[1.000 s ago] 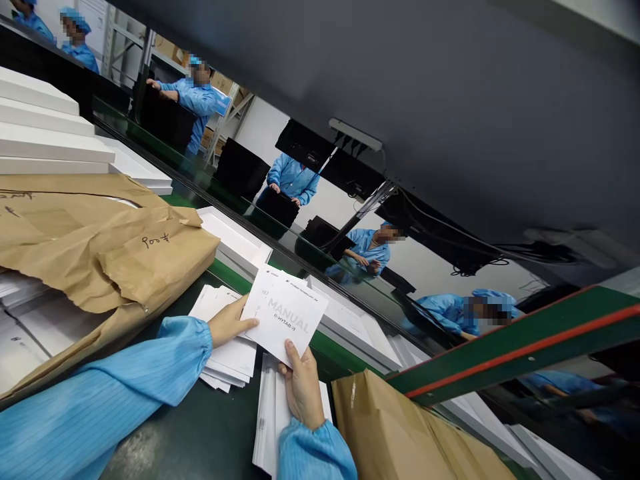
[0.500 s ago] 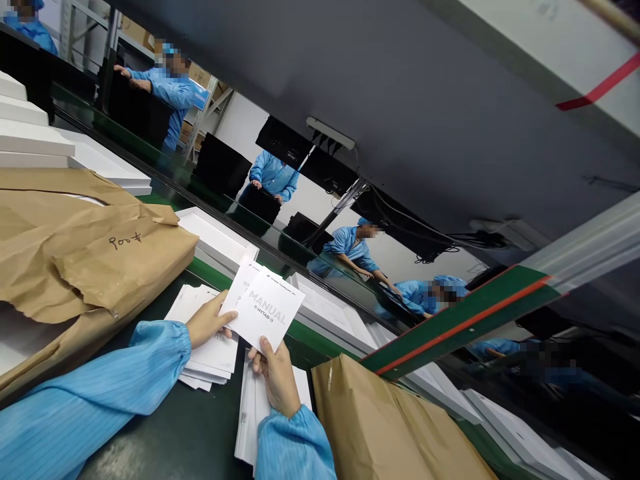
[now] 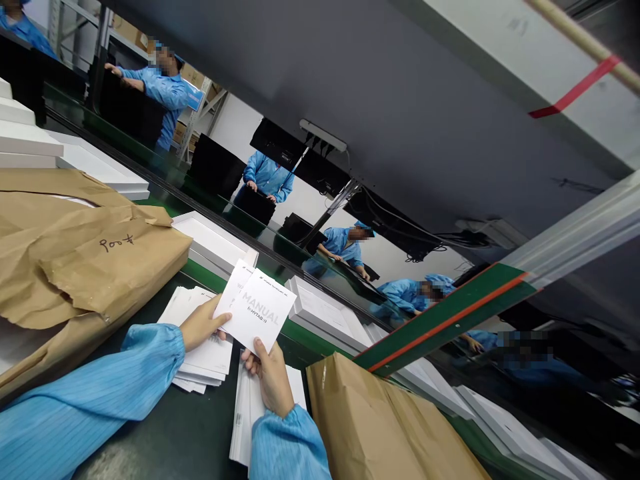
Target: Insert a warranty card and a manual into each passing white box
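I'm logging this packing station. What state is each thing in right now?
Left hand: gripping the manuals' left edge.
Right hand: thumb pinching their bottom edge.
Manuals: lifted, fanned, covers up.
Booklet stack: lying flat, uneven.
Left paper bag: torn open, crumpled.
Right paper bag: creased.

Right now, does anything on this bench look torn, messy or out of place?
Yes. The brown paper wrapper at left is torn open and crumpled, and the stack of white booklets under the left hand is fanned askew.
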Available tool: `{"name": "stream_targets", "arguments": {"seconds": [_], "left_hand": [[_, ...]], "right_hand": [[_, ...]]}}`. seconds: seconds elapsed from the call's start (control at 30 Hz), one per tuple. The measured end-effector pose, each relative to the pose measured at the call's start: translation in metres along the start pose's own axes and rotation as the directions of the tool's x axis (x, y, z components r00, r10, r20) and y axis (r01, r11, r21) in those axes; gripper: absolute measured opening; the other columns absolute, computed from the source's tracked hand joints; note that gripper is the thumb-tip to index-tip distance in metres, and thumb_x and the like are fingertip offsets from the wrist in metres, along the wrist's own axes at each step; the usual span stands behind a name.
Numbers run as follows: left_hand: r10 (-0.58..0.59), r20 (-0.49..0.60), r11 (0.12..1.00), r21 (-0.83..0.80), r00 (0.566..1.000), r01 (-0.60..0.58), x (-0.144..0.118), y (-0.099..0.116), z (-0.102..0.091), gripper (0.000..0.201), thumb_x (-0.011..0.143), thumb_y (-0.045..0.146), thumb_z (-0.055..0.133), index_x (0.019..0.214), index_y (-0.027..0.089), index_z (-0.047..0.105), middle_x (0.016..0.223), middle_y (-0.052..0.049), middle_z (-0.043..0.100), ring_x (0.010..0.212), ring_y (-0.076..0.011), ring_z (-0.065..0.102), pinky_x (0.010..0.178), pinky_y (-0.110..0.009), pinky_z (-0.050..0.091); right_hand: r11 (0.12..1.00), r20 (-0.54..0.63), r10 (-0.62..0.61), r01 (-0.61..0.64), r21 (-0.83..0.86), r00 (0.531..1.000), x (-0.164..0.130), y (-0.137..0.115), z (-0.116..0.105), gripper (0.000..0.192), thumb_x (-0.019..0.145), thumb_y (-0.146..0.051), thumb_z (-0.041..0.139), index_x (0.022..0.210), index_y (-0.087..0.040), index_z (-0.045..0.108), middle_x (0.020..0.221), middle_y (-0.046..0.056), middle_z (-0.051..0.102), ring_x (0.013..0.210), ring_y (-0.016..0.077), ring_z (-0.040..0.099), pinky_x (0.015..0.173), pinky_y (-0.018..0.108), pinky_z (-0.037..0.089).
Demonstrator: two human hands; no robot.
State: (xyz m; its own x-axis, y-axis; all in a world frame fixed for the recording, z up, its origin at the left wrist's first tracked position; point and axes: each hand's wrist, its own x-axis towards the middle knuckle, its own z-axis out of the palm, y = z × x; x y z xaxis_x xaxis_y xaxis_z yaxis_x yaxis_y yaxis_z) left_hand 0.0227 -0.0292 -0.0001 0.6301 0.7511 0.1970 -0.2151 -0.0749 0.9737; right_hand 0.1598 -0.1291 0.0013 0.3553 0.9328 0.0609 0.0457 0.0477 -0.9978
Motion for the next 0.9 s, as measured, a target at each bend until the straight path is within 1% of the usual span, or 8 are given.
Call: {"name": "stream_targets", "arguments": {"seconds": [0.3,0.63,0.8,0.9], "left_hand": [[-0.005,0.007,1.0,0.005,1.0,0.005,0.0001,-0.0014,-0.0003,0.046,0.069,0.035,0.046,0.111,0.02,0.036,0.101,-0.008,0.052,0.045,-0.0085,0.053,0.046,-0.024,0.044],[0.022,0.014,1.0,0.012,1.0,-0.022,0.0014,-0.0044,0.0,0.046,0.069,0.033,0.045,0.111,0.019,0.037,0.102,-0.008,0.052,0.045,-0.0089,0.052,0.049,-0.026,0.045],[0.005,0.009,0.997,0.076,1.0,-0.006,0.0023,-0.0045,0.0003,0.048,0.067,0.034,0.046,0.112,0.018,0.037,0.099,-0.007,0.053,0.047,-0.0102,0.053,0.052,-0.027,0.045],[0.018,0.002,0.988,0.152,1.0,-0.018,0.0006,-0.0004,0.0017,0.044,0.067,0.033,0.046,0.108,0.017,0.039,0.09,-0.004,0.056,0.048,-0.0113,0.054,0.055,-0.027,0.044]], "right_hand": [[1.0,-0.011,0.006,-0.006,-0.014,1.0,-0.0011,-0.0003,-0.0001,0.032,0.071,-0.04,0.049,0.087,-0.012,0.046,0.055,0.001,0.056,0.041,0.007,0.044,0.036,0.017,0.028],[1.0,-0.028,-0.014,0.014,-0.024,1.0,-0.0002,0.0009,-0.0013,0.029,0.072,-0.039,0.048,0.084,-0.013,0.046,0.054,0.0,0.055,0.041,0.0068,0.044,0.037,0.017,0.028],[0.999,-0.059,-0.036,0.034,-0.028,0.998,0.0005,0.0029,-0.0031,0.028,0.073,-0.039,0.047,0.083,-0.013,0.046,0.053,0.0,0.055,0.041,0.0067,0.043,0.038,0.018,0.03],[0.998,-0.092,-0.051,0.048,-0.027,0.994,0.0018,0.0043,-0.0042,0.027,0.073,-0.039,0.047,0.082,-0.013,0.046,0.053,-0.001,0.054,0.041,0.0059,0.043,0.038,0.017,0.03]]}}
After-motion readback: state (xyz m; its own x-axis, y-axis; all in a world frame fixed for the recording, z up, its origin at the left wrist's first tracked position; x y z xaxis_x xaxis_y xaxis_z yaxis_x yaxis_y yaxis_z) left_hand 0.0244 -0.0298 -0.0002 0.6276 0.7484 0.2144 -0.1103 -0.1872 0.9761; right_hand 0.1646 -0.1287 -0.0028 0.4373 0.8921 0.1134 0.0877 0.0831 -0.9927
